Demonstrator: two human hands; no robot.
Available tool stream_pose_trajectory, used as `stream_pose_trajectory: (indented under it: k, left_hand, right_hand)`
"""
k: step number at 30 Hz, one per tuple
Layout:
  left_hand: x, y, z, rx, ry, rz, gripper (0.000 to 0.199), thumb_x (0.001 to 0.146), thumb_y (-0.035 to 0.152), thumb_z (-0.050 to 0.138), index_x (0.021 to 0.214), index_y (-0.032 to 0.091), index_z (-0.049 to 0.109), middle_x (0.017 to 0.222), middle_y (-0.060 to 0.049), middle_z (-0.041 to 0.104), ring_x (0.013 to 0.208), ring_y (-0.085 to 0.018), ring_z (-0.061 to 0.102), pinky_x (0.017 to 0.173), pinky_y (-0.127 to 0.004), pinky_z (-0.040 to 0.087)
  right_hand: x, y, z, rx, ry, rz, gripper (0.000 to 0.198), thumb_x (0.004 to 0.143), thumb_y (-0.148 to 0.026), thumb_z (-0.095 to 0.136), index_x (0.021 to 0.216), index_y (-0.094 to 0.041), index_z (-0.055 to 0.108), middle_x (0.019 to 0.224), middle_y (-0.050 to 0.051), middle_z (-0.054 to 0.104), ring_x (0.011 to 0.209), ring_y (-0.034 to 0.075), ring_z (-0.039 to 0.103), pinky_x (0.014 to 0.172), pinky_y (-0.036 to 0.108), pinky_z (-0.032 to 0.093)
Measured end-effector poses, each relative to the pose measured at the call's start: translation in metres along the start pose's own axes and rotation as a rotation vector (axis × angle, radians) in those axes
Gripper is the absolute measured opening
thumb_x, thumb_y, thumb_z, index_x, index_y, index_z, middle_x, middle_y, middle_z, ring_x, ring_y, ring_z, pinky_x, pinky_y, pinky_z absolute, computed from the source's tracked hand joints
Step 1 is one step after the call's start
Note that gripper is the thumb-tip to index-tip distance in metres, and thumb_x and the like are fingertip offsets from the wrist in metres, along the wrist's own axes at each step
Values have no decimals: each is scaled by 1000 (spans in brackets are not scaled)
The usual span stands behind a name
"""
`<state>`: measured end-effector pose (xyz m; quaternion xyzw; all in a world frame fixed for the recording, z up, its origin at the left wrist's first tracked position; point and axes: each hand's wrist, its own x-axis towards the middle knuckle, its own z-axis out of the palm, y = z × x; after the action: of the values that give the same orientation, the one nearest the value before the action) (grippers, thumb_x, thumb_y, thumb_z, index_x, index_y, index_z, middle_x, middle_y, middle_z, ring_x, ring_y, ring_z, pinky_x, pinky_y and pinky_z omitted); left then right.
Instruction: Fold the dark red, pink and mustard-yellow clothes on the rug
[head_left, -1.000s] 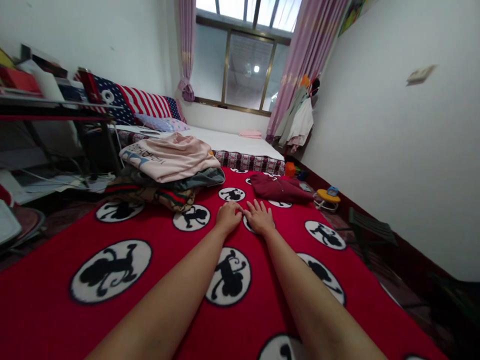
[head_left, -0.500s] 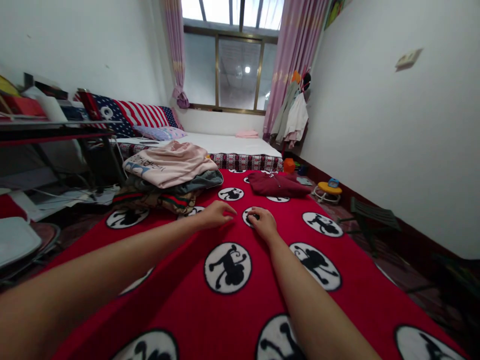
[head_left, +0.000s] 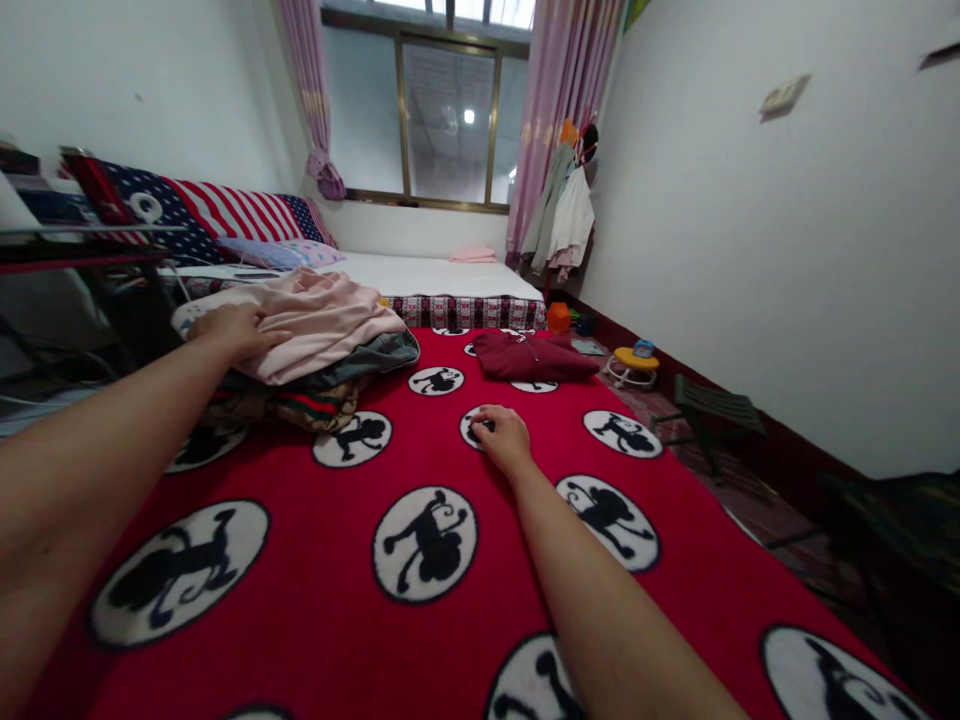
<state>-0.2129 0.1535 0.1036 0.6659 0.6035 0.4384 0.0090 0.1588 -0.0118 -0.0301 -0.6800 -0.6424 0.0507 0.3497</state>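
Observation:
At the left lies a heap of clothes, with a pale pink sweatshirt [head_left: 330,315] on top, a grey-blue garment [head_left: 375,355] under it and a brown patterned one with a green and red stripe [head_left: 322,408] at the bottom. My left hand [head_left: 236,333] rests on the pink sweatshirt, its fingers apart and laid over the cloth. Over the middle of the red blanket [head_left: 315,560] with monkey prints, my right hand [head_left: 504,440] hovers or rests with loosely bent fingers and nothing in it. Beyond it lies a folded maroon hoodie [head_left: 536,355].
A white-covered bed [head_left: 405,272] stands under the window. On the left is a table [head_left: 82,240] with things on it. A yellow-topped stool [head_left: 634,362] and a dark folding stool [head_left: 716,405] stand on the right. Clothes [head_left: 570,215] hang in the far corner.
My left hand has moved left from the blanket's middle onto the pink sweatshirt. The right hand stays over about the same spot. The view has turned slightly right.

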Motion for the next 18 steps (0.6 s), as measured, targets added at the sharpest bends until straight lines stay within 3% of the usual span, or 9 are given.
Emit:
stream_pose_trajectory:
  k: [3,7,10,14,16,18]
  left_hand:
    - [-8,3,0,308,-113,-131,33,65,31,85,64,8,61,56,4,46,98,-26,57,101,-49,36]
    - [-21,27,-6,256,12,-31,20,78,27,72,75,10,63,69,3,57,95,-22,58,99,-44,39]
    - [-29,66,-17,172,97,79,17,83,26,64,87,10,66,72,4,59,83,-14,54,91,-31,42]
    - [-76,133,-30,-92,125,331,19,84,28,61,86,10,66,74,2,60,69,-10,52,71,-22,42]
    - [-125,157,-29,-221,1,533,13,83,25,61,76,14,64,70,1,59,65,-12,51,65,-23,40]
    - [-181,170,-26,-250,-337,682,14,82,22,60,68,19,62,66,1,59,63,-14,52,61,-24,40]
  right_hand:
    - [0,0,0,8,21,3,20,82,-25,58,93,-24,75,115,0,71,107,18,61,96,27,42]
    - [1,1,2,34,39,18,18,81,-25,59,89,-25,75,112,0,72,105,19,62,95,29,43]
    - [4,4,6,187,72,55,20,82,-30,57,91,-23,74,104,3,73,101,20,64,92,30,45]
    - [13,12,8,707,272,200,44,81,-53,52,98,-15,67,100,10,73,92,21,68,81,31,50]
    - [16,19,2,977,356,311,54,77,-64,51,99,-16,64,106,12,72,94,22,69,77,30,51]
    - [17,27,-8,1209,348,393,57,76,-70,47,96,-19,63,109,11,71,97,22,69,76,30,53]
